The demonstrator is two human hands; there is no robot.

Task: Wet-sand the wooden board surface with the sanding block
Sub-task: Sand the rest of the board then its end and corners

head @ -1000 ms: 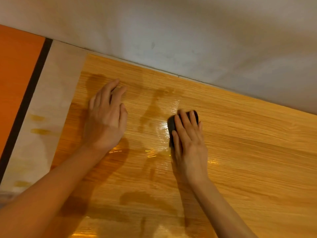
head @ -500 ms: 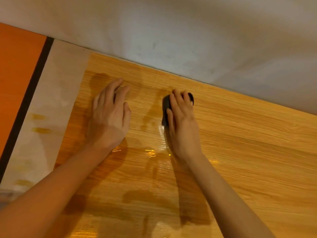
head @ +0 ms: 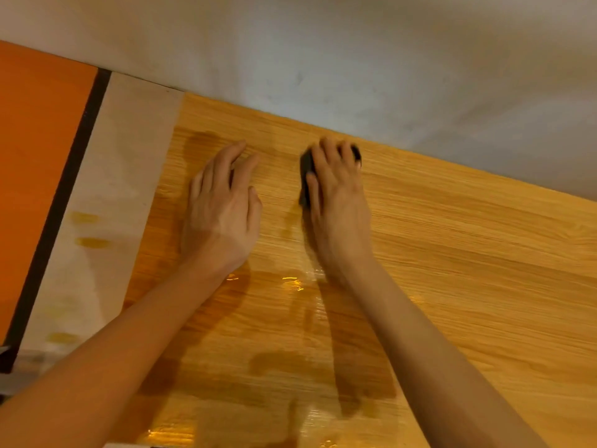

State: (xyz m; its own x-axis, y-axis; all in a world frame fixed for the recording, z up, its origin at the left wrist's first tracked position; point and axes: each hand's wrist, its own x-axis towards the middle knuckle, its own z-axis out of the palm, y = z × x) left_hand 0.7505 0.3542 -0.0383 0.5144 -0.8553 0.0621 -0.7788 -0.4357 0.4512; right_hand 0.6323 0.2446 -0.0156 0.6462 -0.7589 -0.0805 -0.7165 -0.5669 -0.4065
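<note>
Here the right hand (head: 339,202) lies on top of a dark sanding block (head: 305,168), its fingers curled over the far end and its thumb along the near left side, so the block is gripped and pressed down on the wooden board (head: 468,260); only the block's left edge and a small corner past the fingertips show, the rest is covered by the hand; the block sits close to the board's far edge, where the board meets a grey wall (head: 323,59). The left hand (head: 223,215) lies flat on the board just to the left, fingers straight and together, holding nothing, palm down; the two hands are near each other but apart. The board's surface is glossy and darker with wet patches (head: 290,286) between and below the wrists; its right part looks dry and matt. Left of the board lies a pale strip (head: 106,195) with a few amber stains, then a black band (head: 64,202) and an orange panel (head: 35,150).
</note>
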